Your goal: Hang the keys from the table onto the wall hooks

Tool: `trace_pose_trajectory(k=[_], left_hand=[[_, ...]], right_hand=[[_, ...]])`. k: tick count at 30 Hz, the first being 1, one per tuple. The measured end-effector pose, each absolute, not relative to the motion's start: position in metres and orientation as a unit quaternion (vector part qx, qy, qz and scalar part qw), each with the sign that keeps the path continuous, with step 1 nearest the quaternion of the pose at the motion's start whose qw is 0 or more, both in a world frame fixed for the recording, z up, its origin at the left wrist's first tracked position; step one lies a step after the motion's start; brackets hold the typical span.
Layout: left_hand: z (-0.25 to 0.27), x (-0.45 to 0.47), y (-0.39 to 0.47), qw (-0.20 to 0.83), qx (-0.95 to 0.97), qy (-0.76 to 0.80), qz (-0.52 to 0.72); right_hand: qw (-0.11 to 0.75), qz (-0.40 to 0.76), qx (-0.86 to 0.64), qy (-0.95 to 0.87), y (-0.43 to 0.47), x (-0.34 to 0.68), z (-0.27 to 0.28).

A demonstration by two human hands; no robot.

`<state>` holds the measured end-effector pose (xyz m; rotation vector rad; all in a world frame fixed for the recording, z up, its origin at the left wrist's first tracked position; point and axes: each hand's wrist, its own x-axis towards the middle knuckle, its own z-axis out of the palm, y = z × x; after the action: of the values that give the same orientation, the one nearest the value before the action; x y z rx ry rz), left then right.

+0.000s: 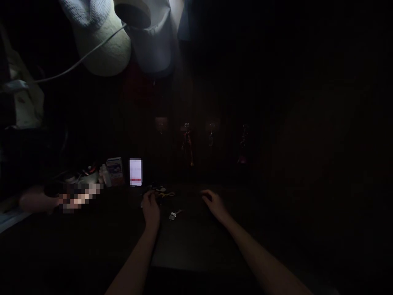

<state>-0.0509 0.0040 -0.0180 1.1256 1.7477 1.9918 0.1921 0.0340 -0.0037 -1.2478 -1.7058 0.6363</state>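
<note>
The scene is very dim. On the dark tabletop (175,246), my left hand (151,211) is at the left edge of a small heap of objects, its fingers bent down and closed; what they hold, if anything, is lost in the shadow. A yellow cord loop (167,194) shows in that heap, just right of the fingers. Nearer to me, between both hands, lies a bunch of metal keys (173,215). To the right, my right hand (215,205) hovers over or rests on the table, thumb and forefinger loosely bent with a gap, and nothing visible between them.
Several hooks hold hanging trinkets, among them a reddish one (188,143), on the wall behind. A lit phone screen (135,171) stands beside a small box (115,170) at left. Pale caps (106,53) and a white cable (82,59) hang at upper left.
</note>
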Motion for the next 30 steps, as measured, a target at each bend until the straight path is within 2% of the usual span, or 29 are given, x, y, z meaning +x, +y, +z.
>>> trace_pose_trajectory(k=[7, 13, 18, 24, 30], left_hand=[[-0.012, -0.048, -0.001, 0.104, 0.483, 0.638, 0.591], [-0.011, -0.035, 0.000, 0.005, 0.595, 0.684, 0.422], [-0.010, -0.025, -0.004, -0.073, 0.604, 0.732, 0.306], [-0.008, -0.026, -0.008, -0.082, 0.620, 0.734, 0.266], [-0.004, -0.019, -0.016, -0.090, 0.669, 0.675, 0.298]], right_hand=[[0.361, 0.196, -0.507, -0.758, 0.014, 0.220, -0.013], [0.367, 0.144, -0.499, -0.772, 0.008, 0.229, -0.023], [0.370, 0.152, -0.495, -0.771, 0.009, 0.229, -0.022], [0.387, 0.156, -0.496, -0.761, 0.011, 0.229, -0.021], [0.388, 0.160, -0.504, -0.755, 0.014, 0.229, -0.024]])
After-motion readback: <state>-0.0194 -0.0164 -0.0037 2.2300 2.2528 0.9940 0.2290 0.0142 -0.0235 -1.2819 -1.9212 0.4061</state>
